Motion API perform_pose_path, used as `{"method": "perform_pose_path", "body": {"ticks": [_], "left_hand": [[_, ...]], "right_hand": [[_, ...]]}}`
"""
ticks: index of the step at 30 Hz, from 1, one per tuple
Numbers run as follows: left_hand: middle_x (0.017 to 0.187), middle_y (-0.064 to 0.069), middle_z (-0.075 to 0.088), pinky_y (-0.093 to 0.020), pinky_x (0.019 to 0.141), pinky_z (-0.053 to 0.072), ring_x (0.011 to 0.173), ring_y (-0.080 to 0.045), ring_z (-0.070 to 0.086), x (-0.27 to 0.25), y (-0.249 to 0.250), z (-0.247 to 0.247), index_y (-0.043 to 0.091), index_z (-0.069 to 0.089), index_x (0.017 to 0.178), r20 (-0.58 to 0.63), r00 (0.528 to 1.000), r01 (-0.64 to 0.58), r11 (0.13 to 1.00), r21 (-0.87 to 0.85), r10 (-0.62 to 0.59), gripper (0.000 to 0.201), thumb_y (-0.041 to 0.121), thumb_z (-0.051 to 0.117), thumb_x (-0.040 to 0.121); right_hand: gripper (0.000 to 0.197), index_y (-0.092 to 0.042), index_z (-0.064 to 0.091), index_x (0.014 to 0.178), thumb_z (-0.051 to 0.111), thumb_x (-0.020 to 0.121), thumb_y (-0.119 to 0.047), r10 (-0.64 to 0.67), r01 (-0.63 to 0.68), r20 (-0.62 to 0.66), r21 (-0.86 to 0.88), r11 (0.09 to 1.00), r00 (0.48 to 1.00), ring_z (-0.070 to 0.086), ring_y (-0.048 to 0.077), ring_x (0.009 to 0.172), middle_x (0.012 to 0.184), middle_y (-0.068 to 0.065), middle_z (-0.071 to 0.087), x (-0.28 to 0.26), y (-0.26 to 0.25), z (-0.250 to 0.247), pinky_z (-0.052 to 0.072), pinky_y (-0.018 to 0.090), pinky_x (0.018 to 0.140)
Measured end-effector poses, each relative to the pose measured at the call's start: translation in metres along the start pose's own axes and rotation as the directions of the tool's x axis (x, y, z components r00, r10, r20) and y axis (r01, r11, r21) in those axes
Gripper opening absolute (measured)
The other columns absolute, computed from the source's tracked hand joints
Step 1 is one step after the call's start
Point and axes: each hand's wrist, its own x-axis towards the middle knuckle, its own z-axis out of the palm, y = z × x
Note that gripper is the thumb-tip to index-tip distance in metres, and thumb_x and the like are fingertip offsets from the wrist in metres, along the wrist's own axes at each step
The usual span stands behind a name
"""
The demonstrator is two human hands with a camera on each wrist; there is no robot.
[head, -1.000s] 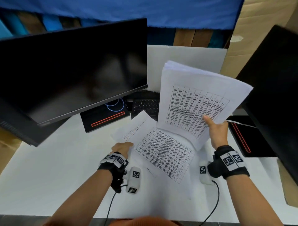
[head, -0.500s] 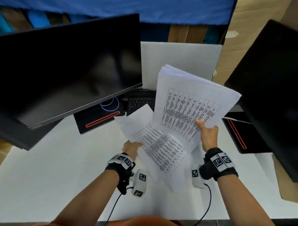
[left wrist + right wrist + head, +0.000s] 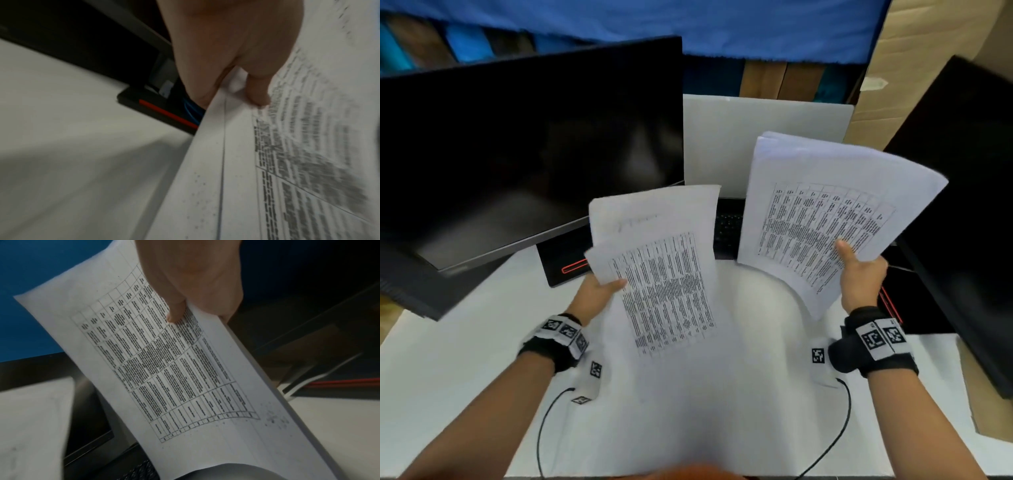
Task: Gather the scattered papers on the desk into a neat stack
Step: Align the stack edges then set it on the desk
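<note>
Two bundles of printed paper were up off the white desk (image 3: 458, 370), one in each hand. The left hand (image 3: 594, 294) pinched the loose sheets (image 3: 664, 274) at their left edge — thumb on the printed top face, fingers underneath, as the left wrist view showed with the thumb (image 3: 258, 95) pressed beside the blurred table of text. These sheets lay slightly fanned, an unprinted page showing above the tabled one, and their near end drooped toward the person over the middle of the desk.

The right hand (image 3: 861, 277) gripped the thicker stack (image 3: 835, 205) at its lower right corner, thumb on top of the printed grid and fingers behind it. The right wrist view showed the thumb (image 3: 174, 311) on the top page and the stack's squared edge running down past the palm, the lower part curling under. This stack was held higher and tilted, to the right of the loose sheets and apart from them, with a gap of bare desk between.

Behind the loose sheets stood a dark monitor (image 3: 524, 154) with a red-striped black base (image 3: 566, 263) — a keyboard (image 3: 727, 222) sat between the two bundles, farther back. A second dark screen (image 3: 969, 205) stood at the right edge, behind the right hand.
</note>
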Motion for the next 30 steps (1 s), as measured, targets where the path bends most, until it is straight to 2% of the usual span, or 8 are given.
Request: {"method": "perform_pose_path", "body": {"ticks": [5, 10, 12, 18, 21, 24, 28, 30], "left_hand": [[0.086, 0.012, 0.067, -0.018, 0.077, 0.053, 0.073, 0.005, 0.066, -0.001, 0.037, -0.012, 0.009, 0.058, 0.113, 0.028, 0.994, -0.104, 0.989, -0.104, 0.107, 0.029, 0.013, 0.058, 0.085], [0.065, 0.015, 0.071, -0.008, 0.064, 0.05, 0.067, 0.003, 0.066, 0.0, 0.07, 0.01, -0.005, 0.062, 0.098, 0.068, 0.987, -0.126, 0.969, -0.211, 0.143, 0.027, 0.018, 0.054, 0.089], [0.061, 0.017, 0.071, -0.007, 0.06, 0.049, 0.063, 0.005, 0.066, 0.004, 0.081, 0.017, 0.002, 0.063, 0.091, 0.104, 0.986, -0.099, 0.957, -0.274, 0.132, 0.019, 0.014, 0.047, 0.092], [0.079, 0.009, 0.076, -0.02, 0.071, 0.056, 0.081, -0.007, 0.07, 0.018, 0.092, 0.03, 0.011, 0.059, 0.108, 0.139, 0.987, -0.005, 0.873, -0.488, 0.083, 0.021, 0.016, 0.049, 0.091], [0.096, 0.002, 0.071, -0.034, 0.096, 0.047, 0.098, -0.017, 0.064, 0.013, 0.095, 0.041, 0.015, 0.059, 0.101, 0.094, 0.991, -0.042, 0.884, -0.466, 0.096, 0.014, 0.016, 0.049, 0.091], [0.11, 0.0, 0.063, -0.033, 0.1, 0.046, 0.102, -0.012, 0.061, 0.01, 0.093, 0.043, 0.007, 0.052, 0.121, 0.017, 0.979, -0.18, 0.907, -0.38, 0.202, 0.033, 0.011, 0.052, 0.088], [0.116, 0.001, 0.06, -0.021, 0.09, 0.051, 0.104, -0.006, 0.06, 0.009, 0.096, 0.045, 0.01, 0.045, 0.127, -0.11, 0.942, -0.336, 0.882, -0.331, 0.317, 0.047, 0.0, 0.057, 0.083], [0.107, 0.001, 0.064, -0.023, 0.087, 0.054, 0.095, -0.004, 0.064, 0.006, 0.098, 0.048, 0.006, 0.052, 0.122, -0.16, 0.931, -0.362, 0.88, -0.309, 0.327, 0.04, 0.001, 0.059, 0.083]], "right_hand": [[0.03, -0.004, 0.056, 0.113, 0.062, 0.084, -0.007, -0.066, 0.068, 0.158, -0.007, 0.998, 0.985, 0.056, 0.019, 0.099, 0.106, 0.007, 0.057, -0.005, -0.009, 0.012, 0.044, 0.031, 0.09], [0.037, -0.001, 0.056, 0.118, 0.062, 0.082, -0.004, 0.032, -0.027, 0.438, -0.018, 0.999, 0.898, 0.063, 0.014, 0.085, 0.111, 0.01, 0.063, -0.021, -0.007, 0.036, 0.055, 0.023, 0.077], [0.04, 0.0, 0.055, 0.122, 0.062, 0.082, -0.003, 0.08, -0.071, 0.512, -0.037, 0.997, 0.855, 0.065, 0.022, 0.096, 0.118, 0.013, 0.063, -0.025, -0.007, 0.043, 0.054, 0.03, 0.086], [0.031, -0.006, 0.06, 0.118, 0.054, 0.087, -0.003, 0.081, -0.011, 0.727, -0.1, 0.995, 0.682, 0.062, 0.031, 0.108, 0.117, 0.019, 0.065, -0.041, -0.014, 0.058, 0.054, 0.044, 0.089], [0.025, -0.011, 0.064, 0.11, 0.049, 0.091, -0.01, 0.084, -0.003, 0.775, -0.106, 0.994, 0.626, 0.065, 0.032, 0.099, 0.109, 0.021, 0.067, -0.045, -0.019, 0.063, 0.055, 0.046, 0.084], [0.021, -0.011, 0.067, 0.104, 0.05, 0.091, -0.013, 0.098, -0.031, 0.725, -0.105, 0.994, 0.681, 0.067, 0.025, 0.088, 0.093, 0.009, 0.072, -0.046, -0.022, 0.065, 0.058, 0.032, 0.071], [0.051, -0.017, 0.057, 0.121, 0.039, 0.088, -0.052, 0.155, -0.332, 0.662, 0.15, 0.931, 0.734, 0.061, 0.02, 0.11, 0.116, 0.004, 0.066, -0.042, -0.014, 0.063, 0.048, 0.035, 0.094], [0.039, -0.019, 0.054, 0.12, 0.048, 0.088, -0.039, 0.091, -0.25, 0.693, 0.132, 0.959, 0.715, 0.062, 0.011, 0.106, 0.116, -0.002, 0.065, -0.047, -0.014, 0.064, 0.051, 0.029, 0.092]]}}
